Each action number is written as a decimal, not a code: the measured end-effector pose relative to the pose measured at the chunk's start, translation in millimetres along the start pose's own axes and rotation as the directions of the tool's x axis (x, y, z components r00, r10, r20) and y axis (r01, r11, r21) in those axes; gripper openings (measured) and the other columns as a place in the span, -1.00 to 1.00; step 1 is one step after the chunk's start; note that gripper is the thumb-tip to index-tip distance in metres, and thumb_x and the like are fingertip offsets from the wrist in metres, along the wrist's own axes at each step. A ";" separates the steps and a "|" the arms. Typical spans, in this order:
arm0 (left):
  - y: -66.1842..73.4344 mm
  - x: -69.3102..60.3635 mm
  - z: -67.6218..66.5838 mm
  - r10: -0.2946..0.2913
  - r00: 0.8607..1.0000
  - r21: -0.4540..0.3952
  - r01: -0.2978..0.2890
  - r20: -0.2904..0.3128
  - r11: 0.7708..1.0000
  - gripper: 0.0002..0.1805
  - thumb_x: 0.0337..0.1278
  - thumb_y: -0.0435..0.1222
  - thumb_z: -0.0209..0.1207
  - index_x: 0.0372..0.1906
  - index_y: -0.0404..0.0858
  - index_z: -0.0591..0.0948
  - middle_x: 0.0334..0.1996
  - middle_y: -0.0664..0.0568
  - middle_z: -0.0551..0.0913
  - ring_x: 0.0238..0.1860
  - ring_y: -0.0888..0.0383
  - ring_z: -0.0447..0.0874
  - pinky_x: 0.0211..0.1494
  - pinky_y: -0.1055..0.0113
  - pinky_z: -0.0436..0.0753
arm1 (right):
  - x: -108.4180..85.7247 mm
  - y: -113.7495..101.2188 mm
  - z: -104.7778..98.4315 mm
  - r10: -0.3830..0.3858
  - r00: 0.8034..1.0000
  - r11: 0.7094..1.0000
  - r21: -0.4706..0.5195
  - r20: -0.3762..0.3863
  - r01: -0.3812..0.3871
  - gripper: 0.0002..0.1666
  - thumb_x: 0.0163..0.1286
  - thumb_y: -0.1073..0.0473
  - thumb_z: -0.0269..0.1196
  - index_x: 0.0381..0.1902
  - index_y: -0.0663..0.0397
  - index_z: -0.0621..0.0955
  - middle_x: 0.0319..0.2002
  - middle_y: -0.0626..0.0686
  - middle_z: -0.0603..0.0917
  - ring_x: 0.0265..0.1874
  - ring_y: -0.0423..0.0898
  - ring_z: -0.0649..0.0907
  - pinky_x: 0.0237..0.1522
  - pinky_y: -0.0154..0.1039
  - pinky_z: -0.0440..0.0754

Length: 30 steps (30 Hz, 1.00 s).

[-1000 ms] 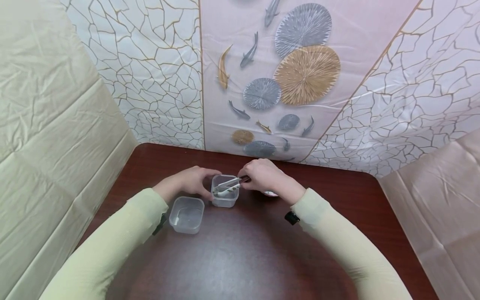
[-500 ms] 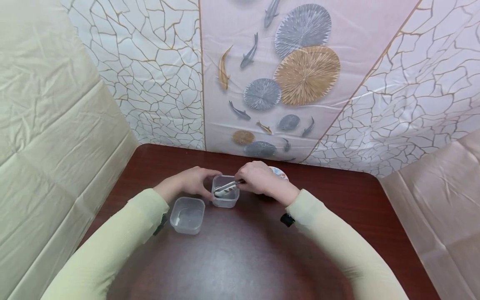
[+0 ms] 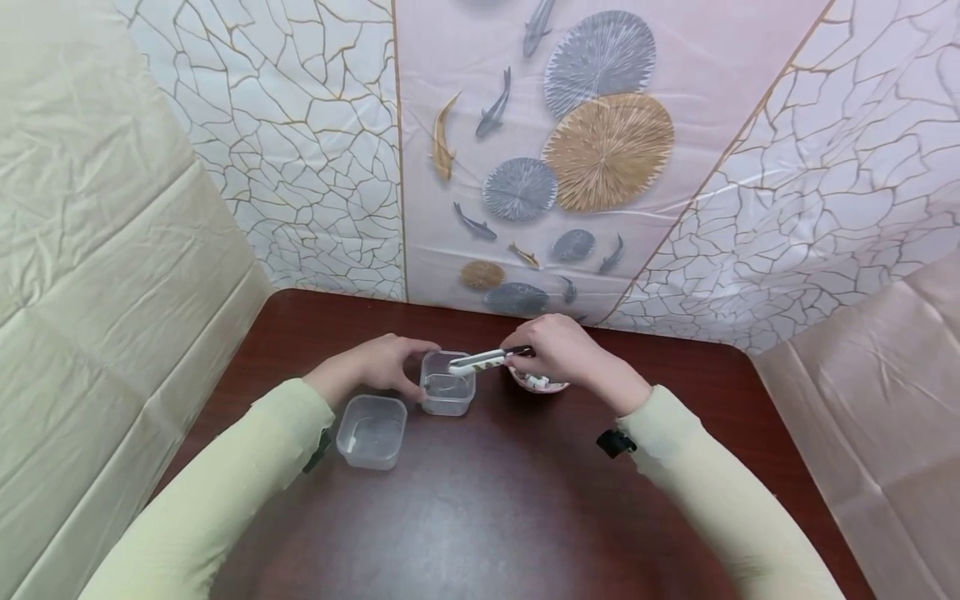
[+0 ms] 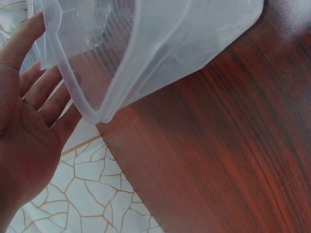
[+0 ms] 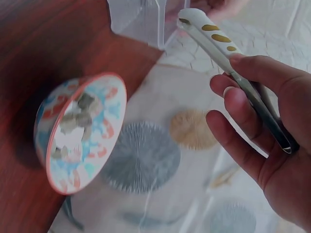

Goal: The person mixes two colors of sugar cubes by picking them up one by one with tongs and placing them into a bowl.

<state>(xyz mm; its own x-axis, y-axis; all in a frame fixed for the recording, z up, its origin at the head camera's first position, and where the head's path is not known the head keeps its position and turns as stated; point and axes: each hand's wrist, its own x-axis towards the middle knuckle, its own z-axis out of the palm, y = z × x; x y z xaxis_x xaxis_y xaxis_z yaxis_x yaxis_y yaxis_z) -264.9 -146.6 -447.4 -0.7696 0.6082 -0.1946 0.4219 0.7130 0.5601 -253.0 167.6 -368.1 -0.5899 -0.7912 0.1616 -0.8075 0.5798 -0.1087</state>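
Note:
My left hand (image 3: 381, 363) holds a clear plastic container (image 3: 447, 408) by its left side, thumb at the near wall and fingers at the far one. My right hand (image 3: 561, 350) grips a pair of small tongs (image 3: 478, 362), silver-edged and white with gold marks. Their pale end (image 5: 194, 18) is over the held container's right rim; whether anything is between the tips I cannot tell. Below the right hand stands a bowl (image 5: 41, 116) with a red rim and blue and red pattern, holding several small pale pieces (image 3: 537, 382).
A second clear plastic container (image 3: 372, 460) stands at the near left of the held one, with a small white piece (image 3: 352, 444) in it. Everything stands on a dark red-brown wooden table (image 3: 465, 517), with patterned cloth (image 3: 517, 275) hanging behind it.
My right hand has lifted the tongs out of the held container and moved right, over the bowl. The tongs' arms, spread one second ago, are now close together. My left hand stays put.

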 end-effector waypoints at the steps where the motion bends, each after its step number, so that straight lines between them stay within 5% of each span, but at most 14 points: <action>1: -0.3 -0.2 0.1 -0.002 1.000 0.003 0.002 -0.001 1.000 -0.05 0.02 -0.08 0.63 0.54 -0.16 0.48 0.21 -0.01 0.76 0.33 0.00 0.64 0.49 -0.01 0.51 | -3.7 2.3 -2.5 0.005 1.000 1.000 0.010 -0.013 -0.005 -0.85 0.35 0.16 0.50 -0.14 -0.01 0.86 -0.22 -0.06 0.86 -0.33 -0.12 0.78 -0.32 -0.06 0.71; 14: -0.4 -2.2 -0.5 0.033 0.999 0.017 -0.033 -0.017 0.999 -0.05 -0.02 -0.09 0.64 0.52 -0.19 0.51 0.24 -0.09 0.74 0.31 -0.03 0.65 0.46 -0.04 0.53 | -52.9 32.4 -29.9 0.112 0.991 0.994 0.019 -0.080 -0.110 -0.80 0.36 0.20 0.49 -0.08 0.12 0.85 -0.15 0.07 0.87 -0.14 0.08 0.84 -0.09 0.12 0.77; 30: 0.3 -0.8 0.2 0.030 0.999 0.017 -0.030 -0.017 0.999 -0.03 -0.02 -0.08 0.64 0.53 -0.19 0.50 0.27 -0.08 0.73 0.34 -0.04 0.63 0.47 -0.05 0.52 | -96.7 65.0 -30.1 0.300 0.954 0.953 -0.037 -0.009 -0.300 -0.79 0.38 0.15 0.48 -0.09 0.10 0.85 -0.16 0.08 0.87 -0.17 0.15 0.82 -0.08 0.20 0.73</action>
<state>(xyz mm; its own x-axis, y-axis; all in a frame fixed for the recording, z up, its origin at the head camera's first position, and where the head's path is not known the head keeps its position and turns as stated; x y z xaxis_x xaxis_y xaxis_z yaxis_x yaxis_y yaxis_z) -264.0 -146.8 -447.2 -0.7644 0.6237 -0.1638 0.4528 0.7000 0.5522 -248.3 287.6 -361.3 -0.8050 -0.5789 0.1299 -0.5922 0.7975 -0.1156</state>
